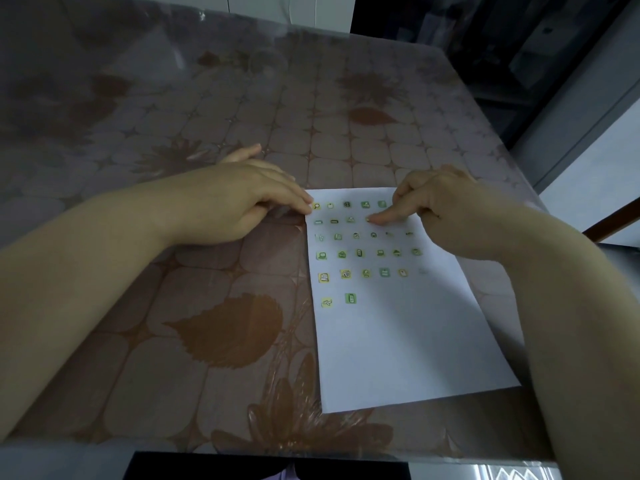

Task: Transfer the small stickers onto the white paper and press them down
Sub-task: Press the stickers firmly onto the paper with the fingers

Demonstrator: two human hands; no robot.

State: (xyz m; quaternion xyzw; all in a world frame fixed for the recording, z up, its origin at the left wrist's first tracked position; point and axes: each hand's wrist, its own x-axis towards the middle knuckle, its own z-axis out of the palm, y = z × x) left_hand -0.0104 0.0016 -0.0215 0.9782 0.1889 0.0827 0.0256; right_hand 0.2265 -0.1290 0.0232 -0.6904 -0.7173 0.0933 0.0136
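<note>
The white paper (pixel 398 334) lies on the table in front of me, right of centre. Several small green and yellow stickers (pixel 350 298) sit on its upper half in rows. My left hand (pixel 249 199) lies flat with straight fingers, the fingertips touching the paper's top-left corner beside the first sticker. My right hand (pixel 446 209) is over the paper's top-right part. Its index finger is stretched out and presses down on a sticker (pixel 369 220) in the second row, while the other fingers are curled in and hold nothing.
The table (pixel 207 306) has a brown leaf-and-flower cloth under a clear glossy cover. Its near edge runs along the bottom and its right edge close behind the paper. A faint clear film (pixel 280 213) seems to lie under my left fingers.
</note>
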